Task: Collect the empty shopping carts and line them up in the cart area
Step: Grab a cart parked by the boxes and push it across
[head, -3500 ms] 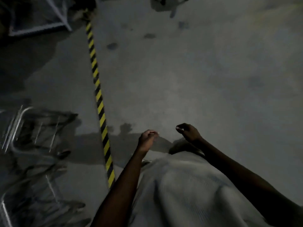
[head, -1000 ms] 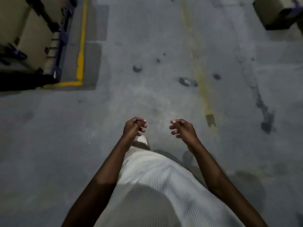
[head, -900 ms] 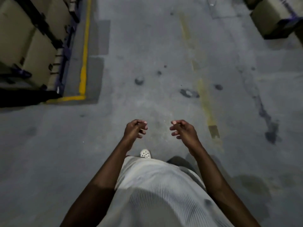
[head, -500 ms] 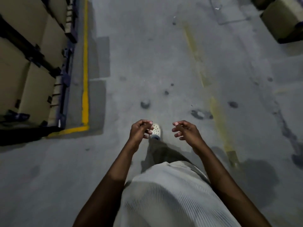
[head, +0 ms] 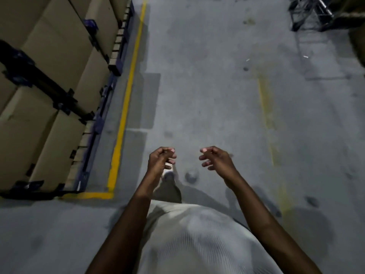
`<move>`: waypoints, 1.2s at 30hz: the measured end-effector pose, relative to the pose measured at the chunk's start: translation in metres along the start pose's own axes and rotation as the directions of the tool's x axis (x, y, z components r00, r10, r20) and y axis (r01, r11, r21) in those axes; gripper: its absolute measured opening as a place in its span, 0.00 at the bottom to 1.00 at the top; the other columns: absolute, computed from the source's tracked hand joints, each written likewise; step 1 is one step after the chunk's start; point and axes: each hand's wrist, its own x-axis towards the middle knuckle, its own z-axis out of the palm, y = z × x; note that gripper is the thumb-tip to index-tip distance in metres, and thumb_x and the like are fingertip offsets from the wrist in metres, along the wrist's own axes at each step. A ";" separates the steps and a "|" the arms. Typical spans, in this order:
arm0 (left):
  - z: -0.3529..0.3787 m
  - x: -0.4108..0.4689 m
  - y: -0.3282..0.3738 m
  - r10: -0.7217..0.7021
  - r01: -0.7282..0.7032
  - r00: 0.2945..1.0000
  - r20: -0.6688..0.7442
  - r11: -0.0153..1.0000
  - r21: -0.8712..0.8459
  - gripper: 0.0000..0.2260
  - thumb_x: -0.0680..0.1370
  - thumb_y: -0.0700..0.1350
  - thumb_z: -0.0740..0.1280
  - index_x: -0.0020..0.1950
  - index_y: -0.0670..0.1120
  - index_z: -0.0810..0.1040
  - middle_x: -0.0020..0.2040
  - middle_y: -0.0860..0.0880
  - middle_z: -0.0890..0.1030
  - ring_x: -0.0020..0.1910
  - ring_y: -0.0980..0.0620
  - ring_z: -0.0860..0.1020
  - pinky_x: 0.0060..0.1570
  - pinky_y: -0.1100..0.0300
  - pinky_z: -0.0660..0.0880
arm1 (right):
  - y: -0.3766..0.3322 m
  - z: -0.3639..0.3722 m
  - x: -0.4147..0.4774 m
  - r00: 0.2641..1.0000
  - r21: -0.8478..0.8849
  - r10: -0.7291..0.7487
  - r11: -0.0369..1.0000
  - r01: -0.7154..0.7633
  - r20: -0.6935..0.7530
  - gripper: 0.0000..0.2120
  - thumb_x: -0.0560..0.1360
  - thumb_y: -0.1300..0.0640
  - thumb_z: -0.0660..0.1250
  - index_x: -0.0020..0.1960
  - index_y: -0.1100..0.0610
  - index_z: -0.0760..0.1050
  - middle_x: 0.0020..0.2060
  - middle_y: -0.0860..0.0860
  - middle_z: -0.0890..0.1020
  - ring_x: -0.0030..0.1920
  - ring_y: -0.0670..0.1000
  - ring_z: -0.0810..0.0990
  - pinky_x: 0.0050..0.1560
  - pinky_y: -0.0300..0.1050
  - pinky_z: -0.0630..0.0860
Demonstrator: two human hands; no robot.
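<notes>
Cardboard boxes (head: 49, 62) stacked on blue pallets (head: 118, 46) fill the left edge, fenced off by a solid yellow line (head: 126, 95) painted on the concrete floor (head: 197, 86). Drifting left across that line risks a shin catching a pallet corner, and later a cart wheel clipping it. Next comes the left hand (head: 160, 161), raised in front of the body with fingers loosely curled toward the thumb and nothing in them. Below it the toe of a pale shoe (head: 168, 171) steps forward. The right hand (head: 217, 159) is level with it, fingers half bent and spread, also empty, so neither of the 2 hands has a handle yet. Further right a faded yellow line (head: 266, 115) runs up the floor. The cart (head: 308, 14) sits at the top right corner, well apart from both hands, and only 1 dark wire portion with a bright metal bar shows. Light is dim, so a likely failure is misjudging the approach and grabbing the basket side rather than the handle, or shoving it into the brown bulk (head: 357, 36) just beside it. Its long axis seems to run diagonally, upper left to lower right, following that bright bar, but which end is the front cannot be told from here.
</notes>
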 end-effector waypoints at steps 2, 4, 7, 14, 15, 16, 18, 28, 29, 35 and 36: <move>0.006 0.058 0.029 -0.002 0.002 1.000 0.018 1.000 -0.014 0.02 0.80 0.37 0.70 0.50 0.43 0.81 0.39 0.44 0.83 0.29 0.54 0.78 0.27 0.64 0.73 | -0.021 0.009 0.052 1.000 -0.016 0.005 1.000 -0.005 0.009 0.10 0.83 0.51 0.68 0.58 0.55 0.83 0.47 0.53 0.88 0.40 0.50 0.83 0.44 0.45 0.75; 0.009 0.117 0.065 0.002 -0.003 0.999 0.046 1.000 0.027 0.02 0.80 0.37 0.70 0.50 0.44 0.80 0.39 0.44 0.83 0.29 0.55 0.78 0.29 0.63 0.73 | -0.049 0.012 0.103 0.999 -0.022 0.040 0.999 -0.040 -0.015 0.08 0.83 0.51 0.67 0.57 0.53 0.83 0.48 0.54 0.88 0.41 0.50 0.83 0.44 0.45 0.74; 0.015 0.197 0.126 0.021 -0.032 0.993 0.116 0.995 0.100 0.02 0.80 0.40 0.70 0.52 0.45 0.81 0.39 0.47 0.84 0.31 0.54 0.79 0.32 0.60 0.71 | -0.107 0.013 0.166 0.995 0.017 0.039 0.999 -0.038 -0.093 0.09 0.83 0.51 0.67 0.57 0.55 0.83 0.47 0.54 0.88 0.41 0.51 0.82 0.43 0.44 0.73; 0.087 0.339 0.271 0.018 -0.123 0.936 0.352 0.952 0.279 0.03 0.80 0.42 0.70 0.53 0.44 0.81 0.39 0.49 0.85 0.33 0.53 0.80 0.32 0.60 0.72 | -0.206 -0.021 0.249 0.970 0.123 0.032 0.992 -0.002 -0.242 0.07 0.84 0.49 0.67 0.56 0.50 0.82 0.47 0.50 0.88 0.40 0.46 0.83 0.44 0.41 0.75; 0.102 0.354 0.285 0.015 -0.132 0.924 0.382 0.950 0.283 0.03 0.80 0.42 0.70 0.53 0.44 0.82 0.40 0.48 0.86 0.33 0.53 0.80 0.33 0.61 0.72 | -0.210 -0.029 0.260 0.963 0.152 0.052 0.988 -0.012 -0.263 0.07 0.84 0.49 0.67 0.56 0.50 0.82 0.48 0.50 0.88 0.41 0.47 0.83 0.45 0.43 0.75; 0.118 0.369 0.295 0.007 -0.134 0.914 0.405 0.949 0.286 0.04 0.80 0.42 0.71 0.54 0.44 0.82 0.41 0.46 0.86 0.34 0.53 0.80 0.33 0.61 0.73 | -0.213 -0.039 0.272 0.953 0.183 0.081 0.983 -0.027 -0.291 0.08 0.84 0.49 0.66 0.56 0.50 0.82 0.48 0.51 0.88 0.42 0.49 0.84 0.46 0.45 0.75; 0.150 0.396 0.308 -0.013 -0.132 0.896 0.444 0.947 0.292 0.04 0.80 0.41 0.71 0.53 0.44 0.82 0.41 0.46 0.86 0.34 0.52 0.80 0.33 0.60 0.73 | -0.219 -0.058 0.301 0.925 0.242 0.140 0.969 -0.055 -0.353 0.08 0.84 0.49 0.66 0.56 0.51 0.83 0.47 0.51 0.88 0.42 0.51 0.84 0.47 0.47 0.76; 0.303 0.543 0.387 -0.065 -0.155 0.866 0.496 0.908 0.390 0.08 0.80 0.41 0.71 0.57 0.38 0.82 0.41 0.46 0.86 0.35 0.51 0.80 0.35 0.59 0.73 | -0.305 -0.191 0.491 0.918 0.325 0.177 0.944 -0.055 -0.356 0.08 0.84 0.52 0.66 0.57 0.54 0.81 0.44 0.52 0.87 0.38 0.50 0.81 0.37 0.41 0.72; 0.321 0.560 0.405 -0.049 -0.166 0.870 0.490 0.907 0.386 0.08 0.80 0.40 0.70 0.57 0.38 0.82 0.41 0.46 0.85 0.35 0.51 0.80 0.35 0.59 0.73 | -0.322 -0.213 0.513 0.909 0.318 0.157 0.948 -0.028 -0.386 0.08 0.84 0.53 0.66 0.57 0.55 0.81 0.43 0.51 0.86 0.36 0.50 0.81 0.36 0.41 0.71; 0.417 0.642 0.493 0.018 -0.180 0.890 0.455 0.932 0.316 0.04 0.80 0.41 0.70 0.54 0.44 0.82 0.40 0.47 0.85 0.34 0.52 0.80 0.34 0.60 0.73 | -0.410 -0.314 0.618 0.854 0.335 0.091 0.937 0.101 -0.512 0.09 0.82 0.53 0.69 0.58 0.57 0.81 0.42 0.51 0.86 0.34 0.48 0.80 0.34 0.39 0.70; 0.432 0.655 0.502 0.014 -0.176 0.890 0.455 0.932 0.317 0.04 0.80 0.41 0.70 0.54 0.44 0.83 0.41 0.47 0.85 0.34 0.52 0.80 0.34 0.59 0.73 | -0.419 -0.323 0.631 0.861 0.341 0.084 0.934 0.108 -0.502 0.09 0.82 0.53 0.69 0.58 0.57 0.81 0.43 0.51 0.87 0.34 0.48 0.80 0.34 0.38 0.70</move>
